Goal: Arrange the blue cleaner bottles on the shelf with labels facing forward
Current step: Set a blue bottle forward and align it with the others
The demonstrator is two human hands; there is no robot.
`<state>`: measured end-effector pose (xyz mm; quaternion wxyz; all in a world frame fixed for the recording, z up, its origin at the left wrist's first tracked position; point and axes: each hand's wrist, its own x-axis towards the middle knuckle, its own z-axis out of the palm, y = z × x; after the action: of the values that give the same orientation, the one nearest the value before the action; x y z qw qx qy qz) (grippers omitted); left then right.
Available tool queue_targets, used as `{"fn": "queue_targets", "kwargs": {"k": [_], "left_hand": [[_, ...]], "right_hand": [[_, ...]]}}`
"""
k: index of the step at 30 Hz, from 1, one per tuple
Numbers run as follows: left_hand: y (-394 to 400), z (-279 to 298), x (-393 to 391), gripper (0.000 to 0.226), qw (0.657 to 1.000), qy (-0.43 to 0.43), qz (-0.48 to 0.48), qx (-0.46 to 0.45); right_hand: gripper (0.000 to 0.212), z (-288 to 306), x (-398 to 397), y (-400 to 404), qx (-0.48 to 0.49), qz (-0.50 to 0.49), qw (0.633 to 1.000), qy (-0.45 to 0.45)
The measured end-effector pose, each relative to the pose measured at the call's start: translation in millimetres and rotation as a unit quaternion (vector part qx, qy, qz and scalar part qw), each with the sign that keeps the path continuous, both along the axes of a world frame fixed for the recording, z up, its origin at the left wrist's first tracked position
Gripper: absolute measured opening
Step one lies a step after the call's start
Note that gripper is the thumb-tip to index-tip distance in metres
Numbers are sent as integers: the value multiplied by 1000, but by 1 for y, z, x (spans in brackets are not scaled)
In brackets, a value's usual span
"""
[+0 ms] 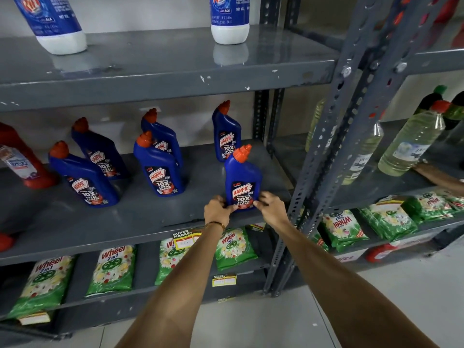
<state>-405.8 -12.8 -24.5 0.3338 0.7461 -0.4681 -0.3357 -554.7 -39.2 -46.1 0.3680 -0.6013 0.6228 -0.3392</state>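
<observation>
Several blue cleaner bottles with orange caps stand on the grey middle shelf, labels facing me. The nearest bottle stands upright near the shelf's front right edge. My left hand grips its base from the left and my right hand grips it from the right. Behind it stands another bottle. Two more stand in the middle, one in front of the other. At the left, one bottle stands in front of another.
A red bottle stands at the shelf's far left. White-and-blue bottles are on the shelf above. Green detergent packs fill the shelf below. A perforated steel upright borders the right side, with pale liquid bottles beyond.
</observation>
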Motion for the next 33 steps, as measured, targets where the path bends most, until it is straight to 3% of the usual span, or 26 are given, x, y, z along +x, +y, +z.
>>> {"fn": "queue_targets", "kwargs": {"k": [16,21,26,33], "left_hand": [[11,0,-9,39,1000,10,-1,9],[19,-2,7,42,1000,7,2,11],[27,0,38,58,999,23,31,14],[42,1,108,56,1000,-12,-4,22]], "right_hand": [[32,7,-1,7,28,12,999,8],[41,5,8,14,48,-42,998,-15],[43,3,22,27,33,-116,993,-9],[38,3,62,58,25,-212,977,-12]]}}
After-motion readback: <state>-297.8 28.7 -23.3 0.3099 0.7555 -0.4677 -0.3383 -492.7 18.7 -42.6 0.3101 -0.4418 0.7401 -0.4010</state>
